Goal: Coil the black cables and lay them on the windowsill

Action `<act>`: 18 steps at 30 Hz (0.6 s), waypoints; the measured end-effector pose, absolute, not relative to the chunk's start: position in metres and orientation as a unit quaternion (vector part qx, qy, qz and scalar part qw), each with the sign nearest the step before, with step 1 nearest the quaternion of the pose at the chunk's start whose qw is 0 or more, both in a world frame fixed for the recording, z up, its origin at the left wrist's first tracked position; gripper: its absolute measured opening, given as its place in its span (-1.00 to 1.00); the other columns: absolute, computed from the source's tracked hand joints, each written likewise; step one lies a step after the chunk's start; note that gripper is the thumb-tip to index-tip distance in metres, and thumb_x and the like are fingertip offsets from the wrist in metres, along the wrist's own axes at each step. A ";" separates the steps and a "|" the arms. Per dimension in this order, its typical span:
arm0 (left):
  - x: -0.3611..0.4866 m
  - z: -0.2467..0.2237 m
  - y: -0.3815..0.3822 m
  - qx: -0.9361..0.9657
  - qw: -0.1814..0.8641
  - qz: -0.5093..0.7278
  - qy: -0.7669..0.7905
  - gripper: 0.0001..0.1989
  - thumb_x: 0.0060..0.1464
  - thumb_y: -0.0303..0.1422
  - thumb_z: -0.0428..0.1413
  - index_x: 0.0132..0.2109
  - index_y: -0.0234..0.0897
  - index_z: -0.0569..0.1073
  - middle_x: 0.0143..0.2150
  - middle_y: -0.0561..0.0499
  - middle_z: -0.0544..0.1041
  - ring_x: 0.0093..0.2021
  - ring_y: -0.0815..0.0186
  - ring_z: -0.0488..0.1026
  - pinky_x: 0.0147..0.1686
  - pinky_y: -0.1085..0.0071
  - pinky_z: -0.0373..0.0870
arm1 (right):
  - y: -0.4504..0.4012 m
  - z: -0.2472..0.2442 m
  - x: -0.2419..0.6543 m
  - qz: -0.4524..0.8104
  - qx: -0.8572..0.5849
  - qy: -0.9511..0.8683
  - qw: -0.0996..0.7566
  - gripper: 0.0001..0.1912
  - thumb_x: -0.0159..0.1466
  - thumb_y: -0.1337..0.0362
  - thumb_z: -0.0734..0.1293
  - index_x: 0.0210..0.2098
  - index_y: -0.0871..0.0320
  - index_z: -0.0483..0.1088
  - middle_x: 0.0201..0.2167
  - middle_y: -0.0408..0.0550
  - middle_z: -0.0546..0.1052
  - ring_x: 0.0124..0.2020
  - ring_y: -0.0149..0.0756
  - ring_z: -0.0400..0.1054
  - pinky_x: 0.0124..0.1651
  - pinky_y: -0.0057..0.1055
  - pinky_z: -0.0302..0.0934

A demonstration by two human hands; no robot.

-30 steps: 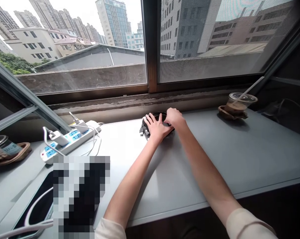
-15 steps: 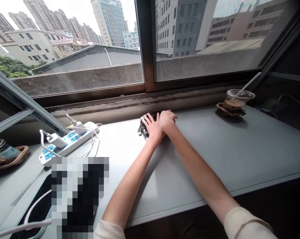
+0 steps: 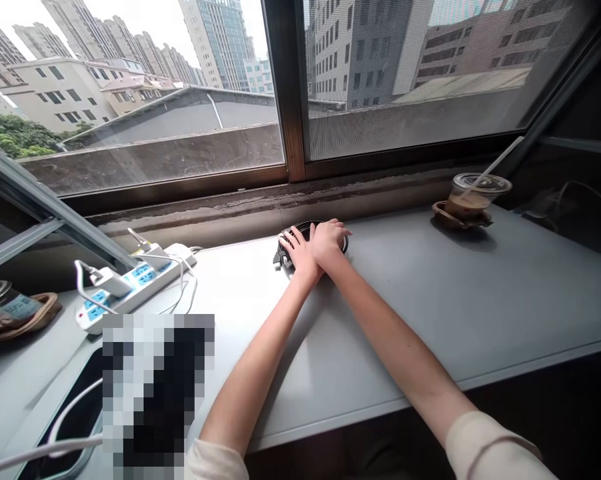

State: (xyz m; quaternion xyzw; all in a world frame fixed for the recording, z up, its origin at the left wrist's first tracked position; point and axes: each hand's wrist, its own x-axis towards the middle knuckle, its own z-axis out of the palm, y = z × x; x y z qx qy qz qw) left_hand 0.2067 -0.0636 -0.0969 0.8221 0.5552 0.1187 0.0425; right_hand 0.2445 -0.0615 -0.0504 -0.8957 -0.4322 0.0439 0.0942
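The right hand (image 3: 329, 241) has moved leftward and now overlaps the left hand (image 3: 303, 257). Both lie upon the coiled black cable (image 3: 305, 229), seemingly pressing it; whether fingers clamp it, I cannot tell. This cable lies right of the power strip (image 3: 139, 279).

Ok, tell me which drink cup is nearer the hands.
The cup on the right, with the white straw above its lid; the blue-labelled cup is farther off, left of the power strip.
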 end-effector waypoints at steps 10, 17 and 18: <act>0.210 -0.086 -0.071 0.798 0.053 0.108 0.591 -0.14 0.01 0.18 -0.19 0.33 -0.23 0.00 0.35 -0.29 -0.04 0.33 -0.20 -0.17 0.22 -0.09 -0.27 | -0.070 -0.032 0.295 0.113 -0.858 -0.478 0.149 -0.58 -0.05 0.33 0.45 -0.19 0.36 0.46 -0.25 0.16 0.48 -0.13 -0.17 0.40 -0.10 -0.39 0.33; 0.209 -0.086 -0.068 0.792 0.065 0.120 0.595 0.00 -0.12 0.31 -0.24 0.33 -0.23 0.00 0.35 -0.30 -0.04 0.33 -0.19 -0.15 0.23 -0.06 -0.30 | -0.086 -0.008 0.310 0.151 -0.845 -0.486 0.162 -0.68 -0.06 0.36 0.41 -0.26 0.24 0.50 -0.41 -0.01 0.51 -0.25 -0.25 0.43 -0.12 -0.40 0.32; 0.209 -0.086 -0.068 0.792 0.066 0.115 0.596 0.00 -0.12 0.31 -0.24 0.33 -0.23 0.00 0.35 -0.30 -0.04 0.33 -0.19 -0.16 0.23 -0.06 -0.30 | -0.087 -0.006 0.309 0.156 -0.844 -0.487 0.160 -0.67 -0.08 0.37 0.43 -0.27 0.22 0.51 -0.42 -0.03 0.51 -0.25 -0.24 0.43 -0.10 -0.38 0.32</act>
